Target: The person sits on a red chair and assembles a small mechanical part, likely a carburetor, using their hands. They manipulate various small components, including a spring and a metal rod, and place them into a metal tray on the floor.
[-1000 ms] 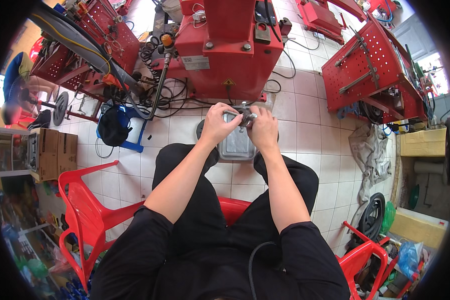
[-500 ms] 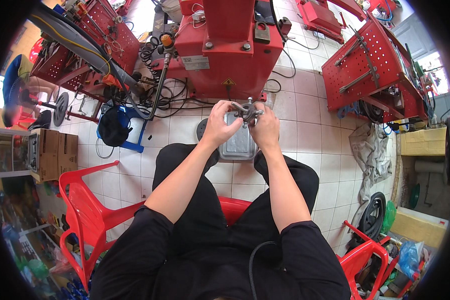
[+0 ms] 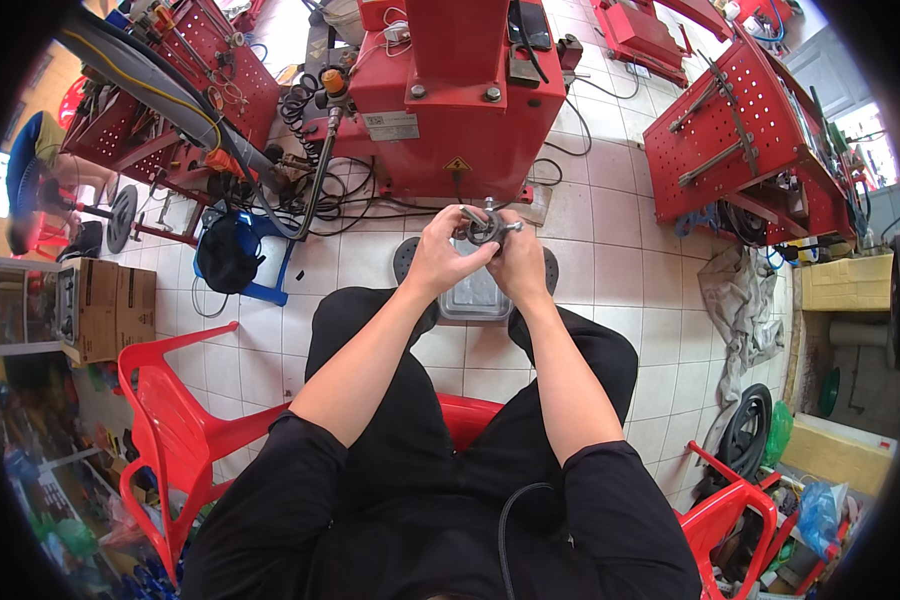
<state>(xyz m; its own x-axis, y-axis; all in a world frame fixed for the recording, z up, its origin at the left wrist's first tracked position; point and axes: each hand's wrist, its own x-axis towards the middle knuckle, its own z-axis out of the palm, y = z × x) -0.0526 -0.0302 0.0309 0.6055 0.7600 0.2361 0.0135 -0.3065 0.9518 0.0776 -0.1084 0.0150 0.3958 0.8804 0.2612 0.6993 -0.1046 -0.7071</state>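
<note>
Between my hands is a grey round metal part (image 3: pixel 484 230) with an open centre and bolt-like ends sticking out around it. I cannot tell its exact kind. My left hand (image 3: pixel 438 256) is closed on its left side, with the thumb at the near edge and the fingers over the far edge. Its right side is in my right hand (image 3: pixel 519 262), whose fingers curl round it and are partly hidden. Directly below, a clear grey plastic box (image 3: pixel 474 298) stands on the floor between my feet.
Just ahead stands a red machine base (image 3: pixel 450 150), with black cables and hoses on the floor to its left. A small blue stool (image 3: pixel 270 290) bears a black item. Red perforated tool carts (image 3: pixel 710 140) flank the area. Red plastic chairs (image 3: pixel 185 430) are on both sides.
The round metal part has turned and tilted in my hands, so its open ring now faces up more. My right hand has shifted slightly left and closer to my left hand.
</note>
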